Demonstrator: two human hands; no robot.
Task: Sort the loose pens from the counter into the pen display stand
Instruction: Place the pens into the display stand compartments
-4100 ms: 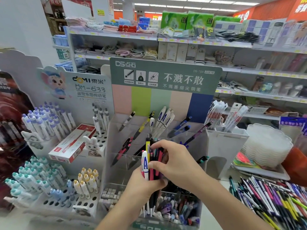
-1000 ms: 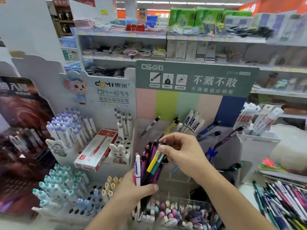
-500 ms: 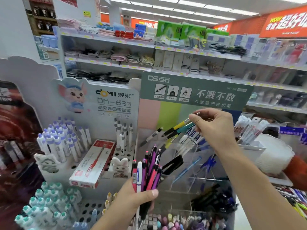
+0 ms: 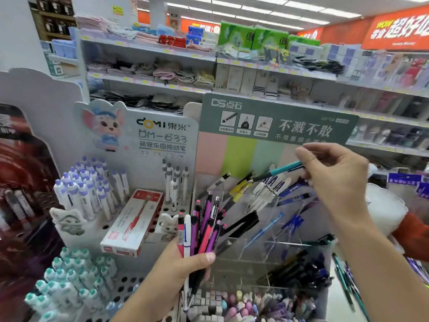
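**A:** Over the stand's (image 4: 267, 228) top row, a teal pen (image 4: 279, 170) is pinched by its upper end in the right hand (image 4: 336, 180), fingers curled round it.

**B:** And its lie?

**A:** The long axis is seen running down and to the left, tip lowest, aimed at the clear compartments where yellow pens (image 4: 241, 188) and white pens (image 4: 271, 190) are slotted. The tip appears just above the yellow ones; contact cannot be confirmed.

**B:** The left hand (image 4: 176, 270)?

**A:** A bundle (image 4: 204, 231) of pink, purple and white pens is gripped upright there, thumb wrapped across the front, held low and in front of the stand's left side. Nothing is being placed from it.

**B:** So the right hand is nearer the slots.

**A:** Clearly. The upper compartments lie below and left of that hand, straight along the pen's own line, so a slide along the axis is what would be called for. Which compartment is meant cannot be told.

**B:** More stock waiting?

**A:** Loose pens (image 4: 348, 282) are glimpsed on the table at the lower right edge, blurred. Much sorting is judged to remain. One risk is noted: a tip catching a compartment wall could skid the pen into the wrong slot.
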